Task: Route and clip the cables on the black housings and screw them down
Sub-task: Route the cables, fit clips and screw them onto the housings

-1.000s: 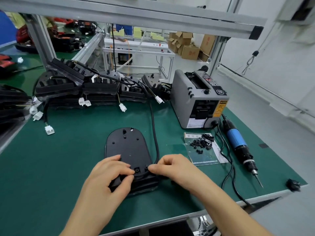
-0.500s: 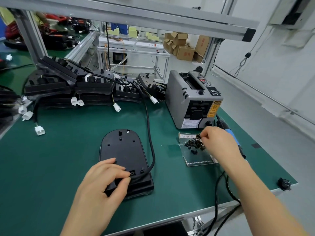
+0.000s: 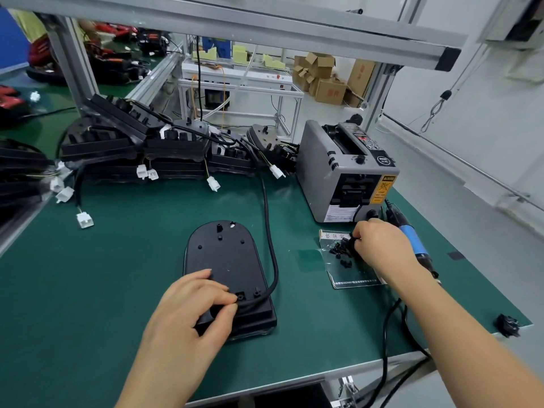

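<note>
housing (image 3: pixel 226 260): matt black plastic | mat (image 3: pixel 117 275): smooth green | frame (image 3: pixel 265 28): brushed metal

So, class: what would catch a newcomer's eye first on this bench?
The black housing lies mid-bench on the green mat, the left hand holding its black cable down at the near end. To its right, the right hand pinches among small black parts, near a grey tape dispenser.
</note>
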`<state>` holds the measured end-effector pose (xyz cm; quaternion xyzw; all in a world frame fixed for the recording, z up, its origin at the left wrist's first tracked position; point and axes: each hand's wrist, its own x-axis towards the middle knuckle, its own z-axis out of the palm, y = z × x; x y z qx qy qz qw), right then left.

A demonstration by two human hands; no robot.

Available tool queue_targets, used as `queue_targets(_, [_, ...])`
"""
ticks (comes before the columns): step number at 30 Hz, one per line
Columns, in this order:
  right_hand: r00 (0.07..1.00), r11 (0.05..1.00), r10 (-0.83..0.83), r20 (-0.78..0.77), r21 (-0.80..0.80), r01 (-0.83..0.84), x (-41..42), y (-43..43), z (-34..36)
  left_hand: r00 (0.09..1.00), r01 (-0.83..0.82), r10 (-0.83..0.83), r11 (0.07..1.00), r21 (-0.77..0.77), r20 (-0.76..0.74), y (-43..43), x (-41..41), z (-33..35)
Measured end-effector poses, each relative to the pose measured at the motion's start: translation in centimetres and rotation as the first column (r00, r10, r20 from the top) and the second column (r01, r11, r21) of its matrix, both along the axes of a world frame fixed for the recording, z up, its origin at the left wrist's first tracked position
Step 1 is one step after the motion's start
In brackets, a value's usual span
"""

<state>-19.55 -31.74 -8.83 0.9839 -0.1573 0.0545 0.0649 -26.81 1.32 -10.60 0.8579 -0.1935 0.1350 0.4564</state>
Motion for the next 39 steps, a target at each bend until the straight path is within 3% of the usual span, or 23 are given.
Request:
queue_targets(5, [0.984, 0.968, -0.003, 0.176, 0.246, -0.042, -0.7, 1.3, 1.0, 1.000, 0.005, -0.005, 1.000, 0.024, -0.011, 0.1, 0.2, 0.3])
queue_targets(7, [0.969, 0.882, 0.016, 0.248, 0.453, -0.130, -1.6, 3.1, 1.8, 0.999, 0.018, -0.017, 0.999, 0.028, -0.028, 0.3, 0.2, 0.4])
queue_targets(8, [0.962, 0.785, 0.009, 0.273, 0.594, -0.176, -2.1, 4.3, 2.2, 0.999, 0.024, -0.023, 0.999, 0.028, -0.038, 0.4, 0.3, 0.5])
queue_targets(10, [0.961, 0.466, -0.002, 0.277, 0.850, -0.244, -3.3, 7.3, 3.2, 0.998, 0.031, -0.030, 0.999, 0.022, -0.058, 0.5, 0.3, 0.8])
queue_targets(12, [0.963, 0.174, 0.023, 0.269, 0.947, -0.269, -4.5, 10.2, 3.6, 0.997, 0.026, -0.026, 1.000, 0.001, -0.077, 0.4, 0.4, 1.2])
queue_targets(15, [0.964, -0.007, 0.047, 0.262, 0.965, -0.262, -6.1, 13.5, 3.5, 0.999, -0.017, 0.016, 1.000, -0.021, -0.052, -0.1, 0.5, 1.7])
queue_targets(19, [0.970, -0.169, 0.026, 0.243, 0.957, -0.235, -7.0, 16.1, 2.9, 0.984, -0.090, 0.085, 0.996, 0.023, 0.158, -1.4, 0.7, 2.0])
queue_targets(23, [0.967, -0.210, -0.038, 0.252, 0.944, -0.255, -6.9, 16.8, 2.5, 0.943, -0.177, 0.152, 0.982, 0.060, 0.295, -2.3, 1.2, 2.1])
queue_targets(29, [0.956, -0.210, -0.101, 0.275, 0.934, -0.290, -7.1, 17.0, 2.1, 0.918, -0.234, 0.198, 0.970, 0.065, 0.344, -2.3, 1.6, 1.7])
queue_targets(35, [0.943, -0.111, -0.064, 0.326, 0.937, -0.332, -7.4, 16.9, 1.9, 0.903, -0.191, 0.131, 0.976, 0.107, 0.410, -2.0, 2.1, 1.3])
queue_targets(39, [0.944, 0.020, 0.032, 0.330, 0.944, -0.330, -7.5, 16.5, 2.1, 0.913, -0.137, 0.058, 0.976, 0.169, 0.404, -1.6, 2.5, 1.6])
